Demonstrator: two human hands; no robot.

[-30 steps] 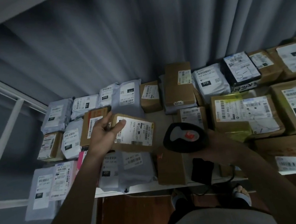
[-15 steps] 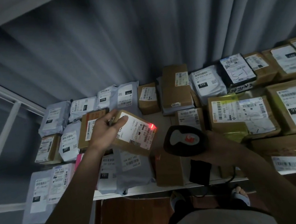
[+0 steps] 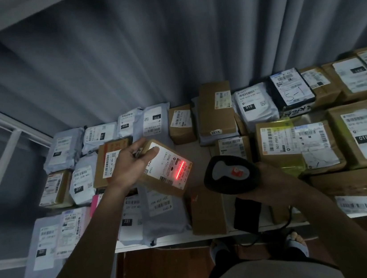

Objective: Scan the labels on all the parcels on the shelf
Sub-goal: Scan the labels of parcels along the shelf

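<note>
The red scan line [image 3: 180, 170], a single dot half a second ago, now crosses the label's barcode. The left hand [image 3: 128, 167] grips the small box [image 3: 165, 168] above the shelf [image 3: 193, 153]; right hand [image 3: 267, 180] wraps the scanner [image 3: 229, 174] at 3 o'clock. The read is probably registering; many parcels remain.

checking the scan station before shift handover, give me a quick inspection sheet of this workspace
surface: white shelf, mostly covered
job's things: small brown box held up, red scan line on its label; black scanner aimed at it
clutter: grey mailers and brown cartons packed around
grippers: left hand grips the box; right hand holds the scanner
cables: black cable drops over the front edge
surroundings: grey curtain behind, wood floor below
</note>
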